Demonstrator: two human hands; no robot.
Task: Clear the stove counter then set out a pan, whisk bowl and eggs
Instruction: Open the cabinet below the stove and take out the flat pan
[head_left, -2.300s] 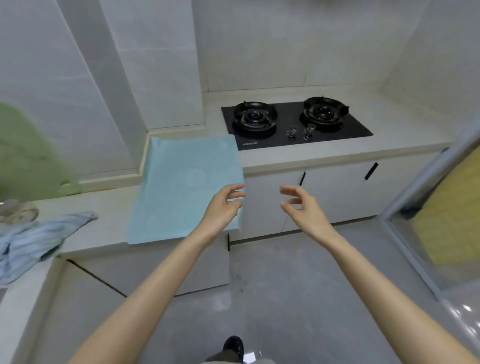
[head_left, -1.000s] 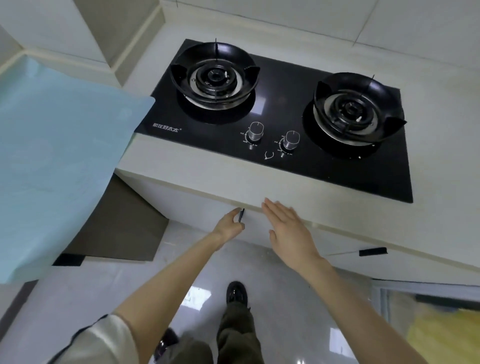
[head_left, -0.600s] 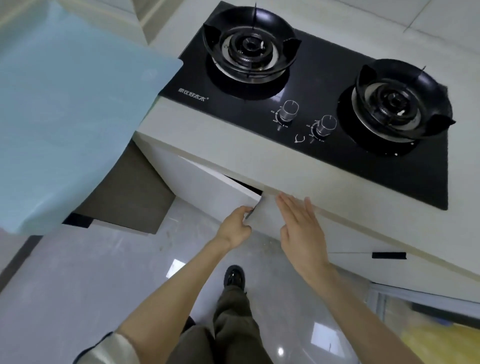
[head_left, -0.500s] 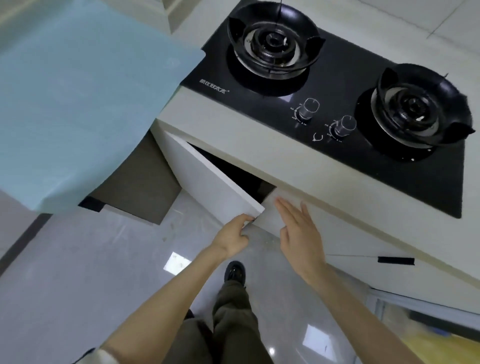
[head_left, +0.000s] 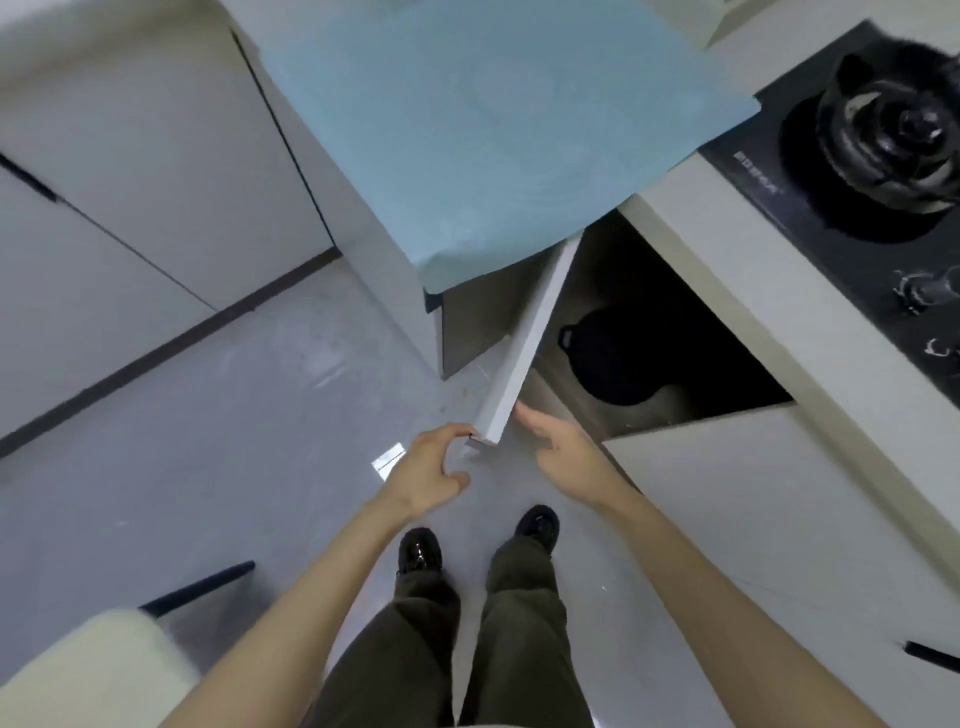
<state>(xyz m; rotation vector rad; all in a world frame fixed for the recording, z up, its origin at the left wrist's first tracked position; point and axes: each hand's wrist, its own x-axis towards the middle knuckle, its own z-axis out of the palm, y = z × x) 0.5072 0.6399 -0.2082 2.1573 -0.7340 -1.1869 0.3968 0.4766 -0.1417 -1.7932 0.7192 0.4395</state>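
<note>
The left hand (head_left: 431, 467) has its fingers curled at the lower free corner of the cabinet door (head_left: 530, 343), tips on the edge and thumb clear of it; the right hand (head_left: 563, 449) is flat and holds nothing, fingers straight, just inside the door and pointing into the cabinet at one o'clock. The pan (head_left: 618, 364) sits on the cabinet floor at one o'clock from the hands, dark, round and half in shadow, with a small loop handle (head_left: 567, 335) at its ten o'clock rim. Whether it has a long handle on the far side cannot be told.

It looks like rigid metal and is probably fairly heavy, so it should not flex or slip much; the loop handle and the near rim seem the places to take it, likely with both hands.

The opening is tight. The bench (head_left: 753, 280) overhangs it from twelve to three o'clock, with the stove (head_left: 800, 176) beyond; the open door bounds it at nine, and a closed door (head_left: 753, 519) at four. A blue mat (head_left: 493, 119) hangs over the bench corner at eleven and could snag. Free room lies at six o'clock, over the floor (head_left: 234, 415).
</note>
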